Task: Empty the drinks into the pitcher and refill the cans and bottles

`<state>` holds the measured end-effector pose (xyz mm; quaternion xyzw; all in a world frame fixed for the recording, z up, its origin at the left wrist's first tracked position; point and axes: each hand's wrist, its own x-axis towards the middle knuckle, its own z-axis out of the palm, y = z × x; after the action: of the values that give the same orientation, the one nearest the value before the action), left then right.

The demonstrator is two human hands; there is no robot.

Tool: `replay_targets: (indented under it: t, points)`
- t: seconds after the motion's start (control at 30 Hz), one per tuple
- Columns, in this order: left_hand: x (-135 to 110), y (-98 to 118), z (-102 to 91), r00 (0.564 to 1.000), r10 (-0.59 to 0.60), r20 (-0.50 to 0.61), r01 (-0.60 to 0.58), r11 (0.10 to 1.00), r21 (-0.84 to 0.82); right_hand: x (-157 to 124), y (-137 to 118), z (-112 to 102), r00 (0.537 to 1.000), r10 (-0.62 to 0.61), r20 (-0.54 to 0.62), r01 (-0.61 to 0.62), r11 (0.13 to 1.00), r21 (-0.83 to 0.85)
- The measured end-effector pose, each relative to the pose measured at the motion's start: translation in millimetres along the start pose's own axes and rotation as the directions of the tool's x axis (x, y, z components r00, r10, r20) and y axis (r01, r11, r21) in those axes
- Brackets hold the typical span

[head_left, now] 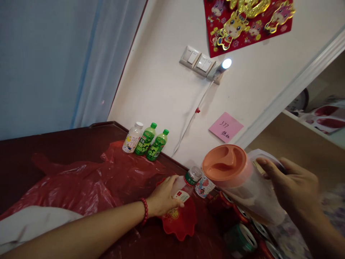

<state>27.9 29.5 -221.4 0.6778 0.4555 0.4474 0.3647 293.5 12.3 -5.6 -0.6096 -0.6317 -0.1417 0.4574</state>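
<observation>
My left hand (164, 198), with a red bead bracelet at the wrist, is wrapped round a clear bottle (192, 176) with a transparent cap and a green band at the neck. Behind the fingers a scalloped red dish (183, 226) with gold marks shows on the dark table. On the right, my right hand (291, 183) grips the handle of a translucent pitcher (258, 198) with an orange lid. It hangs tilted above several drink cans (244, 237). A white cup-like container with a printed picture (204, 187) stands between bottle and pitcher, partly hidden.
One white bottle (132, 138) and two green bottles (157, 145) stand by the wall. A crumpled red plastic bag (81, 180) covers much of the table (24, 147) at left. A white cord (185, 133) runs down from the lit plug. Shelves (309, 133) are at right.
</observation>
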Motion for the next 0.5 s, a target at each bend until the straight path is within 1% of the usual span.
replay_targets:
  t: [0.1,0.2,0.3,0.43,0.5]
  points:
    - [-0.6,-0.1,0.0,1.0,0.0,0.004,0.0,1.0,0.004,1.6,1.3,-0.4,1.0,-0.016,0.004,0.016,1.0,-0.024]
    - [-1.4,1.2,-0.7,1.0,-0.001,0.009,0.001,1.0,0.009,3.2,4.1,-0.2,0.999,-0.033,0.027,0.034,0.999,-0.012]
    - [-1.9,3.0,-1.7,1.0,-0.009,0.014,0.008,1.0,0.016,3.8,3.5,0.7,0.998,-0.061,0.002,0.061,0.998,0.003]
    - [-2.3,4.2,-1.9,1.0,-0.018,0.014,0.017,1.0,0.024,3.3,-1.8,1.7,0.999,-0.036,-0.015,0.036,0.999,-0.006]
    - [-2.4,4.3,-1.6,1.0,-0.017,0.012,0.017,1.0,0.026,2.8,-3.0,1.8,0.999,-0.046,-0.016,0.046,0.999,-0.011]
